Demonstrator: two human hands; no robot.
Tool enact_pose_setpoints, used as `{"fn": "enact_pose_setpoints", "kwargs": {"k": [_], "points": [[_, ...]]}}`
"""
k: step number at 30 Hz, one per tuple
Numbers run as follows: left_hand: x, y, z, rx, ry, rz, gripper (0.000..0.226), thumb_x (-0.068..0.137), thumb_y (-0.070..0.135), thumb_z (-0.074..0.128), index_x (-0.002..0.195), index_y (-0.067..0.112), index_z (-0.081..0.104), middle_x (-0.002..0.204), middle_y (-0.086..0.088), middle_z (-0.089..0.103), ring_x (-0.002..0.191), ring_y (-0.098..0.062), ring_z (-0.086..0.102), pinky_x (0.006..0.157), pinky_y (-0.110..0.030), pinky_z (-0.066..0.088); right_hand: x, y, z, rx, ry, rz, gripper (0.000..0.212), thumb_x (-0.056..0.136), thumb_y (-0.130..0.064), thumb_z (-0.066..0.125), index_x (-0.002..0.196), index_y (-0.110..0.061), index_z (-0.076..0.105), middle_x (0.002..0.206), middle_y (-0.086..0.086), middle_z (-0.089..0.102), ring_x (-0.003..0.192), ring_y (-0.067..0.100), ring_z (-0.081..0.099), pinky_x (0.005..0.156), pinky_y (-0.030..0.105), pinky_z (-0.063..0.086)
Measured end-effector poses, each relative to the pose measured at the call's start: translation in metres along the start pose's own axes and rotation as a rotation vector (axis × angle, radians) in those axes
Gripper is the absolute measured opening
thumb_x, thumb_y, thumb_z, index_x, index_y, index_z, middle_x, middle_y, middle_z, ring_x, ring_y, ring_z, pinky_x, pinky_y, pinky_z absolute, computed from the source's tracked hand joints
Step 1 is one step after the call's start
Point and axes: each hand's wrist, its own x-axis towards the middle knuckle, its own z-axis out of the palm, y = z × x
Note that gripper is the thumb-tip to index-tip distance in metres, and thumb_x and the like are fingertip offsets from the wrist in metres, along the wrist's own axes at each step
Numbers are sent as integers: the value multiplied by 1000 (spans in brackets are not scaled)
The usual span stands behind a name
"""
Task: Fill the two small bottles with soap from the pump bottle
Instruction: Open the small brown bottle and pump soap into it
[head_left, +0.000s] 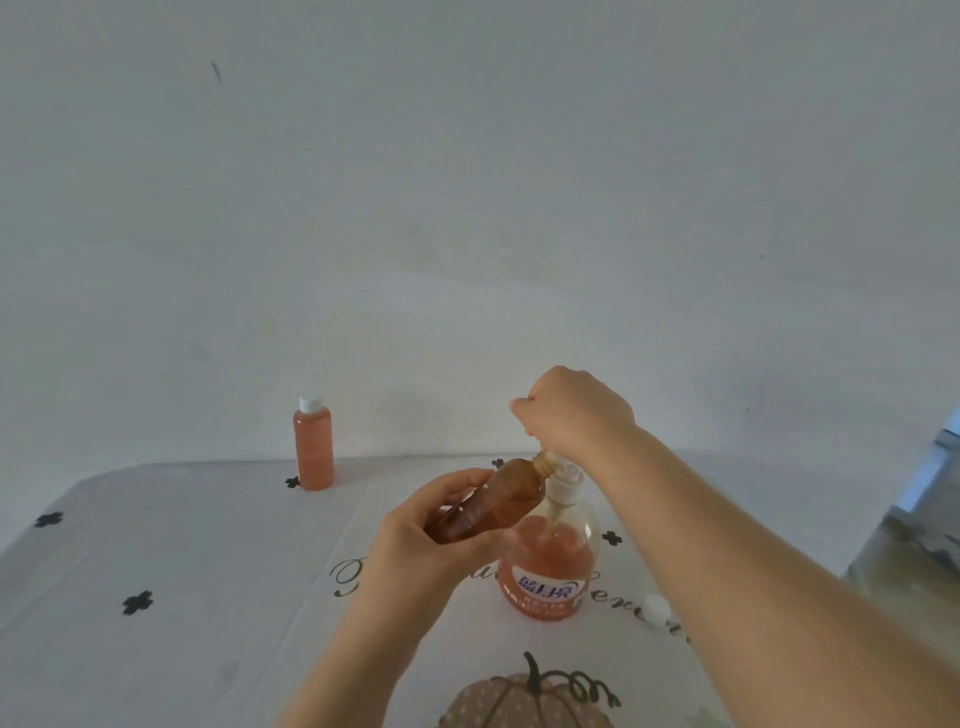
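Two small bottles show: a clear capped bottle (314, 449), round and full of orange soap, stands on the surface (208, 545) at ten o'clock from the pump bottle (545, 566). The left hand (415, 530) grips the smooth brown bottle (498, 499), tilted, its open neck at the nozzle. The right hand (571, 410) curls over the pump head; press slowly, since thick soap strings. A white cap (655, 609) lies at four o'clock.

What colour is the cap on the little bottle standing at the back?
The cap is white, clearest in the head view.
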Motion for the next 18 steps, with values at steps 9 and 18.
{"fn": "enact_pose_setpoints", "kwargs": {"k": [9, 18], "points": [[1, 0, -1, -1, 7, 15, 46, 66, -1, 83, 101, 27, 74, 88, 7, 76, 77, -12, 72, 62, -14, 51, 0, -1, 2, 34, -6, 28, 21, 90, -21, 49, 87, -10, 66, 91, 6, 73, 69, 25, 58, 57, 25, 37], [4, -3, -2, -3, -21, -3, 45, 66, -3, 83, 101, 24, 73, 89, 5, 77, 77, -11, 72, 63, -14, 51, 4, -1, 8, 35, -36, 49, 26, 91, -25, 49, 93, -12, 71, 89, 4, 73, 76, 25, 64, 59, 26, 41]]}}
